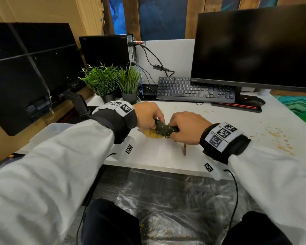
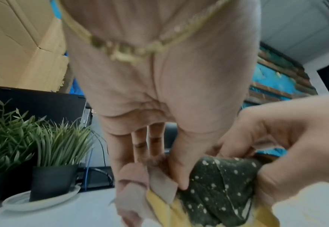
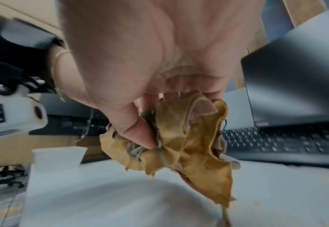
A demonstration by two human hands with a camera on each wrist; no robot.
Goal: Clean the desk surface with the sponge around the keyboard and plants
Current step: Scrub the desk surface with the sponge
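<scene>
1. Your left hand (image 1: 149, 115) and right hand (image 1: 187, 127) meet over the near middle of the white desk (image 1: 228, 124), both pinching the same thin, crumpled sponge with a dark green white-speckled face and yellow underside (image 1: 163, 130).
2. Left thumb and fingers (image 2: 176, 172) curl onto its left end; right thumb and fingers (image 3: 138, 133) bunch its right end.
3. The sponge's long axis runs left to right between your hands, its yellow edge touching or just above the desk; I cannot tell which.
4. The yellow-brown crumbs (image 1: 279, 138) lie to your right, so the right hand is nearer.
5. The black keyboard (image 1: 195, 90) and two green potted plants (image 1: 111, 82) sit beyond your hands.
</scene>
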